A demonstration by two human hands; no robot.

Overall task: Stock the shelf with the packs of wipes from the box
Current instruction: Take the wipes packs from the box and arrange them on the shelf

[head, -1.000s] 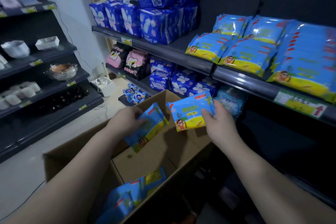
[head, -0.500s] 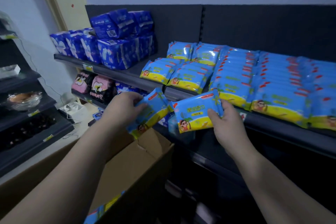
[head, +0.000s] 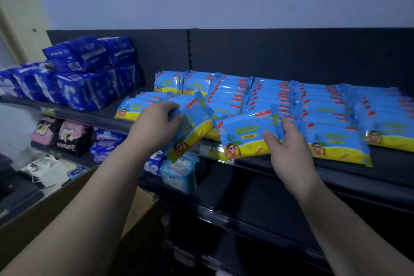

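right hand [head: 291, 148] grips flat blue-and-yellow plastic wipes pack [head: 246, 134], long axis along dark metal shelf [head: 389, 161] edge — nearer the rows than tilted pack [head: 192, 127] gripped in left hand [head: 154, 123].

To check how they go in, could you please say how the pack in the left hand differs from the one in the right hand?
The left-hand pack is tilted steeply, one corner dipping below the shelf edge; the right-hand pack sits almost level, face up. The left hand grips its pack from above; the right hand pinches its pack's right end. Both share the blue-and-yellow print.
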